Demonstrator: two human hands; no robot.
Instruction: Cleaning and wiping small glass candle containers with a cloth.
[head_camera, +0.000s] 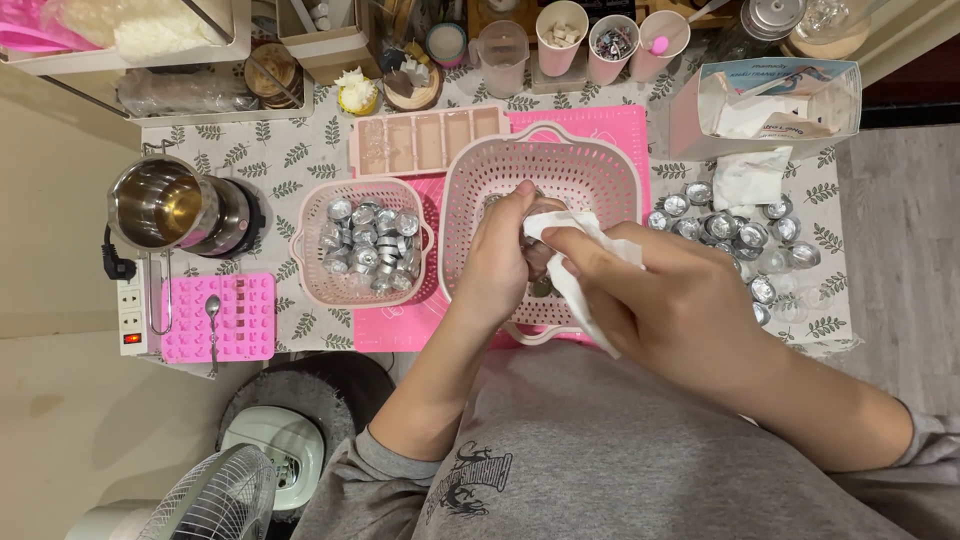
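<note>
White tissue (575, 270) pinched in right hand (680, 310), rubbing a small cup, mostly hidden, gripped in left hand (500, 255) over big pink basket (470, 185); wiping step, apparently; next likely calls for placing among metal cups (372, 245) in small basket (312, 285).

Shiny metal cups (372, 243) fill a matt pink plastic basket (322, 290); soft white tissue (575, 285).

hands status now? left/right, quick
Left hand: closed around a small object over the large pink basket; what it is cannot be told.
Right hand: closed on a white tissue.
</note>
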